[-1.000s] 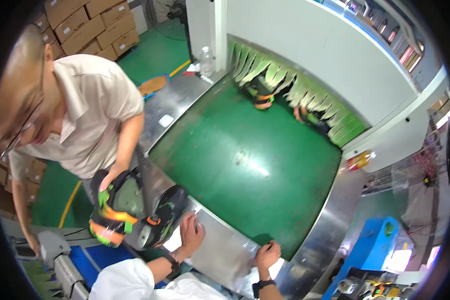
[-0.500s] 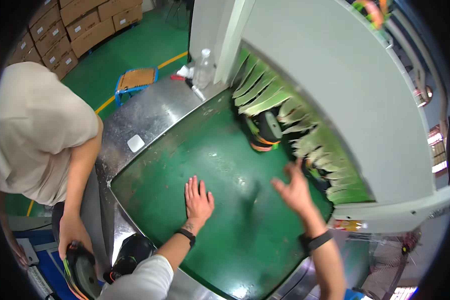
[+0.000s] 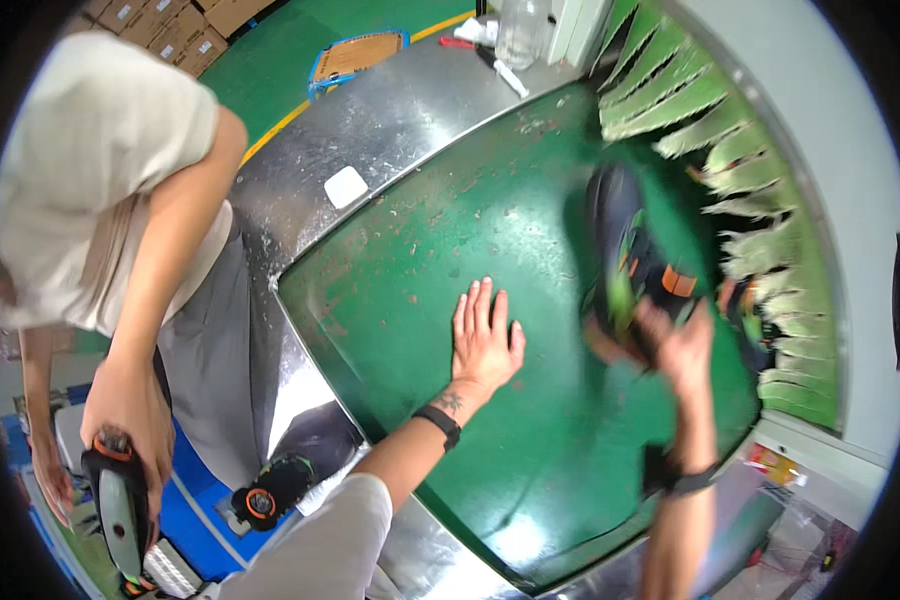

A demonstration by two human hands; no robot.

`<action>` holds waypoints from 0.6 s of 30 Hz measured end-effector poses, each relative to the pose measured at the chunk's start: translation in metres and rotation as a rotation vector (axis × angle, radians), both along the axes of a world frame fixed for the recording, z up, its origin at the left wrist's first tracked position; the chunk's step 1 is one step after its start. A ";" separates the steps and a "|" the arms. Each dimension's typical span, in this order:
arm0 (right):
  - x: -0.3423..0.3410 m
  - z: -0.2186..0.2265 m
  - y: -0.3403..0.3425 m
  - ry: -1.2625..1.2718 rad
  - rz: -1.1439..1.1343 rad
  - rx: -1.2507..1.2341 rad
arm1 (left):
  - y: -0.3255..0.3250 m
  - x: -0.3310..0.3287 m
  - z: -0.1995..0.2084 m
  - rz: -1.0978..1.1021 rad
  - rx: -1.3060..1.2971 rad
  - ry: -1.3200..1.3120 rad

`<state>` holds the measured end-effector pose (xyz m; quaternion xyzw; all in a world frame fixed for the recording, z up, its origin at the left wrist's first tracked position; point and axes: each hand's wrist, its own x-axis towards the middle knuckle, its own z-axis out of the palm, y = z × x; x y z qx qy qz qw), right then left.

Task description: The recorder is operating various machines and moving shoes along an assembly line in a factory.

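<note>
My left hand (image 3: 485, 338) lies flat on the green belt (image 3: 410, 270), its fingers stretched out and slightly apart. To the right, my right hand (image 3: 678, 345) is closed on the near end of a black shoe (image 3: 625, 240) with green and orange parts. Motion blurs both the hand and the shoe. Another dark shoe (image 3: 745, 318) with orange trim lies partly under the green strip curtain (image 3: 785, 240), right of my right hand. Beside my left forearm stands a black shoe (image 3: 288, 485) with an orange ring, partly hidden.
At left a co-worker in a beige top (image 3: 100, 190) holds a black-and-grey shoe (image 3: 120, 510). A metal border (image 3: 410, 120) edges the belt and bears a white square piece (image 3: 346, 187), a white marker (image 3: 511, 79) and a clear bottle (image 3: 523, 35). Beyond is a stool (image 3: 358, 58).
My right hand has taken hold of a shoe and brought it away from the curtain. The view has turned, so the belt sits further right. My left hand stays flat.
</note>
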<state>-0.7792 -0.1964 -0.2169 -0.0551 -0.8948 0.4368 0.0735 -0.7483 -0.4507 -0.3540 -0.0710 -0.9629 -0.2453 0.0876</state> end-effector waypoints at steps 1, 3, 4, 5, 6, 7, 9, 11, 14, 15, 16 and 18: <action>0.049 0.003 -0.016 -0.130 -0.087 -0.237 | -0.001 -0.001 0.000 0.032 0.027 0.000; 0.161 0.025 -0.059 -0.427 -0.390 -0.558 | 0.002 -0.002 0.013 0.043 0.072 -0.040; 0.219 0.038 -0.087 -0.370 -0.536 -0.717 | 0.005 -0.002 0.026 0.048 0.097 0.030; 0.275 0.058 -0.110 -0.513 -0.882 -0.905 | 0.006 0.000 0.042 0.112 0.136 -0.025; 0.328 0.076 -0.136 -0.426 -1.086 -0.977 | 0.010 0.009 0.060 0.160 0.162 -0.172; 0.370 0.094 -0.149 -0.529 -1.080 -0.815 | 0.020 0.022 0.080 0.207 0.414 -0.412; 0.445 0.134 -0.174 -0.641 -1.212 -0.696 | 0.029 0.068 0.117 0.014 0.832 -0.674; 0.489 0.163 -0.189 -0.460 -1.205 -0.695 | 0.033 0.124 0.152 -0.273 0.937 -0.845; 0.512 0.185 -0.205 0.100 -1.032 -0.809 | 0.017 0.218 0.198 -0.606 1.021 -1.157; 0.514 0.190 -0.213 -0.031 -1.099 -0.720 | 0.010 0.239 0.212 -0.681 0.974 -1.184; 0.516 0.196 -0.220 -0.133 -1.166 -0.685 | 0.001 0.259 0.227 -0.870 1.047 -1.169; 0.516 0.204 -0.242 -0.175 -0.887 -0.624 | -0.020 0.278 0.253 -1.034 1.058 -1.490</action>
